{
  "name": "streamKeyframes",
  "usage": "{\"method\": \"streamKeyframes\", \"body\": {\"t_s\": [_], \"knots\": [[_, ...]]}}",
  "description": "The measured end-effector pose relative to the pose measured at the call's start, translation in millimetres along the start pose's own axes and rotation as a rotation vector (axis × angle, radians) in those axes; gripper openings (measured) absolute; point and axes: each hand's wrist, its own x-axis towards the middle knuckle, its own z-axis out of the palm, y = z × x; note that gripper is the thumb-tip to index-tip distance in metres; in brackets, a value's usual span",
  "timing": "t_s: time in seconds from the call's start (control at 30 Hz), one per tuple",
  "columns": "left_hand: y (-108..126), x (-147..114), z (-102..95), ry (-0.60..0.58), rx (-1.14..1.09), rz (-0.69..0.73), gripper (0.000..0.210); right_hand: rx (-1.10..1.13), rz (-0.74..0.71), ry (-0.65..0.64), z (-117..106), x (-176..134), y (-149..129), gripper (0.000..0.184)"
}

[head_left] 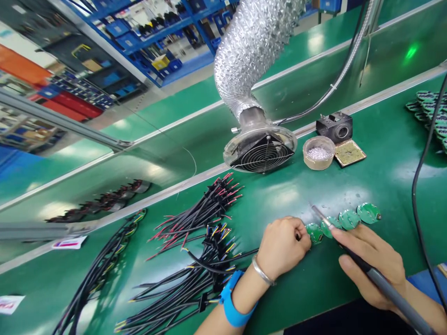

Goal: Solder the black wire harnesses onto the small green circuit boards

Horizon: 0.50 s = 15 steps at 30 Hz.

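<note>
My left hand, with a blue wristband and a metal bangle, is closed around a black cable that enters it from the left; a dark bit shows between the fingers. Beside its fingertips lies a small round green circuit board, first in a row of several. My right hand grips a soldering iron. The iron's metal tip points up and left, over the row, near a second circuit board. Further right are a third board and the end board. Whether the tip touches anything, I cannot tell.
A fume extractor on a silver duct hangs over the green bench. Behind the boards stand a round tub, a sponge tray and a black iron holder. Bundled cables lie left; stacked boards sit right.
</note>
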Motion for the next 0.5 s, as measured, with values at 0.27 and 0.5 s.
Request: {"method": "streamKeyframes", "body": {"t_s": [0.27,0.5], "knots": [[-4,-1,1.9,0.001,-0.047,0.012,0.011,0.046,0.061,-0.001,-3,14,-5,0.021],[-1,2,1.0,-0.004,-0.024,0.004,0.012,0.064,0.058,-0.022,-4,15,-5,0.020]]}}
